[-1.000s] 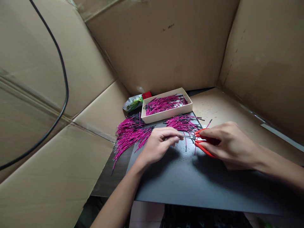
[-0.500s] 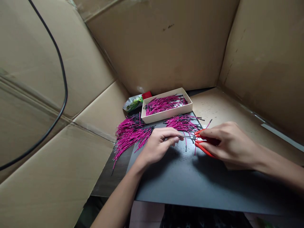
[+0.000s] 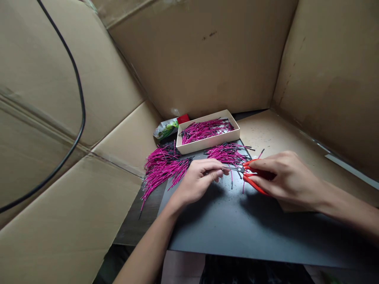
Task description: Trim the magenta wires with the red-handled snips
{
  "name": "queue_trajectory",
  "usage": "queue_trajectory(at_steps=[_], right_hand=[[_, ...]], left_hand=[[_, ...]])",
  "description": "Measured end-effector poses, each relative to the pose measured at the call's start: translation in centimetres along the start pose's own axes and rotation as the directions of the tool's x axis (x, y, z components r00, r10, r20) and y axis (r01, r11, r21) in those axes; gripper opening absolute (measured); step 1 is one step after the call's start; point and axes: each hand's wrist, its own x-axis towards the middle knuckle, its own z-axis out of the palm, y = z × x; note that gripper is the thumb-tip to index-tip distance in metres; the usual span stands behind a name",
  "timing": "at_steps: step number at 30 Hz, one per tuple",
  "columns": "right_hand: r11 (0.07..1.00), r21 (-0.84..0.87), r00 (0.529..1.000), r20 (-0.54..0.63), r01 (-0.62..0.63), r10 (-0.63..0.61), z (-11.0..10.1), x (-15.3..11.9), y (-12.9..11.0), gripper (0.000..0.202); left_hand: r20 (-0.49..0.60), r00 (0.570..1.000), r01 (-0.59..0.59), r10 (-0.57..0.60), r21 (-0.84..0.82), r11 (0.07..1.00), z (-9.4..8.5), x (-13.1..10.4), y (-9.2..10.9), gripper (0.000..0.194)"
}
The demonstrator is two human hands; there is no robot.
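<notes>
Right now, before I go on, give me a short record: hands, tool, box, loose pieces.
left hand: left hand, thumb and fingers together at the tool's tip; anything pinched too small to tell
right hand: right hand, holding red-handled scissors
box: open cream cardboard box, holding thin magenta-and-black pieces
loose pieces: left pile; right pile
surface: dark grey board

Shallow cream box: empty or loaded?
Loaded: pink-and-black strands lie across most of the cream box; how deep they go, I can't tell.

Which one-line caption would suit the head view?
Right hand holds red-handled scissors at the left hand, near magenta strands.
</notes>
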Motion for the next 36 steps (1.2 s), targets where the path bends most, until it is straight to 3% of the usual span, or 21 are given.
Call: queue_trajectory(at_steps=[4,7,10,12,14,16,19,21,26,36], right_hand=[[0.999,0.010,0.997,-0.064,-0.049,0.049,-0.1,0.0,-0.2,0.019],[0.997,0.014,0.994,-0.076,-0.077,0.078,-0.1,0.1,-0.4,0.017],[0.997,0.012,0.994,-0.075,-0.076,0.077,-0.2,0.1,-0.4,0.018],[0.997,0.009,0.994,-0.079,-0.080,0.081,-0.2,0.1,-0.3,0.020],[0.996,0.003,0.993,-0.073,-0.091,0.091,-0.2,0.1,-0.3,0.021],[0.996,0.004,0.994,-0.065,-0.088,0.088,-0.2,0.1,-0.3,0.020],[0.996,0.006,0.994,-0.060,-0.094,0.094,-0.3,0.1,-0.3,0.019],[0.996,0.002,0.994,-0.059,-0.093,0.093,-0.3,0.1,-0.3,0.019],[0.997,0.003,0.995,-0.053,-0.082,0.082,-0.3,0.2,-0.4,0.018],[0.996,-0.002,0.995,-0.046,-0.089,0.088,-0.3,0.1,-0.2,0.019]], left_hand=[[-0.126,0.992,0.008,0.008,0.125,0.992,-0.5,0.0,-0.6,0.017],[-0.314,0.949,0.098,0.034,0.394,0.914,-1.6,-0.1,-1.8,0.015],[-0.439,0.896,0.358,-0.073,0.613,0.705,-2.9,-0.5,-3.2,0.016],[-0.508,0.839,0.526,-0.192,0.669,0.526,-3.4,-0.7,-3.9,0.017],[-0.565,0.793,0.602,-0.226,0.675,0.426,-3.4,-0.8,-4.4,0.018],[-0.537,0.826,0.546,-0.172,0.686,0.481,-3.0,-0.6,-4.7,0.017],[-0.326,0.944,0.269,-0.050,0.674,0.688,-1.6,-0.1,-4.9,0.015],[-0.234,0.972,0.158,-0.001,0.652,0.741,-0.5,0.3,-5.0,0.013],[-0.161,0.987,0.081,0.031,0.646,0.759,1.3,1.4,-5.4,0.008],[-0.157,0.987,0.060,0.047,0.615,0.786,0.4,1.1,-5.3,0.003]])
